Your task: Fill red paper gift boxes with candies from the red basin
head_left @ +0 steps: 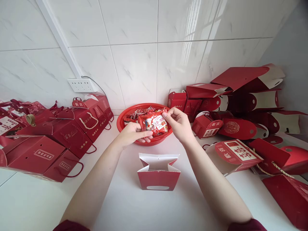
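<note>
The left hand (132,132) has its grip closed on the near left edge of a shiny red-and-white printed packet (155,124), thumb on top and fingers curled beneath. The right hand (177,122) pinches the packet's far right corner between thumb and fingertips, so both grips are grasping the same piece. The packet is over the red plastic basket (160,140), in front of a pile of small wrapped pieces (139,113); whether it touches them cannot be told.

The key relation is with the open red carton (158,179), which stands upright on the white bench (120,200), on the person's side of the basket and between the forearms. From both grips it lies straight back toward the person, its mouth gaping upward. The packet's long axis runs left to right, its right end angled slightly away, nearly parallel to that mouth. The left grip appears a little nearer the carton. Finished-looking red gift boxes (51,154) line the left, unclosed red cartons (237,128) the right
</note>
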Available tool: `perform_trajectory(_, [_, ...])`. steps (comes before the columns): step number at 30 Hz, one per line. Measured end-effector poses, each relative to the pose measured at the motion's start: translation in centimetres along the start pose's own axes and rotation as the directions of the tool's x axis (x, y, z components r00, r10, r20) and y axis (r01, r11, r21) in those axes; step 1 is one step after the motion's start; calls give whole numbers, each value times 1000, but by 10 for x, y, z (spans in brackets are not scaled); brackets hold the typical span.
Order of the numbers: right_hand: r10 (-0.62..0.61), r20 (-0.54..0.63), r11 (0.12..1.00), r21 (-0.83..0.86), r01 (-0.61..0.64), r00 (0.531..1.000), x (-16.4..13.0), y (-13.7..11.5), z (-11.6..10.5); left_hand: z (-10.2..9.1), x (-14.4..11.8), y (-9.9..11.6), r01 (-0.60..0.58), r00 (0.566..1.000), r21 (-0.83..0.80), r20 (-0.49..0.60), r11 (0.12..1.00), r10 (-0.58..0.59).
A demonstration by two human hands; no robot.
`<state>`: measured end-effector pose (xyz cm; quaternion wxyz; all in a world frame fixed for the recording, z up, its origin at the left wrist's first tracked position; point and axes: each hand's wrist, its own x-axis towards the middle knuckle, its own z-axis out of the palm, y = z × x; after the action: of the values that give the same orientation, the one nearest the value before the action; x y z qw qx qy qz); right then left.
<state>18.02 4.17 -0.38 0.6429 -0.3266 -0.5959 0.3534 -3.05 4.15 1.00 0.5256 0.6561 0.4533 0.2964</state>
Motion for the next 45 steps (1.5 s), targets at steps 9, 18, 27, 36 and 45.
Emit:
perform_trajectory(9, [288, 311, 945, 58, -321, 906, -6, -1, 6, 7, -3, 3, -117, 978, -15, -177, 993, 113])
perform_trajectory(18, [302, 325, 932, 99, -350, 896, -5, 2, 4, 6, -2, 2, -163, 978, -2, -131, 987, 161])
perform_trajectory(27, [330, 355, 906, 139, -399, 875, -5, 5, 3, 2, -1, -3, -96, 989, 21, -113, 995, 98])
perform_trajectory(36, [295, 358, 910, 179, -375, 886, -10, -1, 15, 11, -3, 4, -380, 910, -99, -217, 919, 353])
perform_trajectory(45, [287, 345, 918, 168, -359, 894, -10, 1, 12, 21, -3, 6, -461, 828, -57, -385, 885, 407])
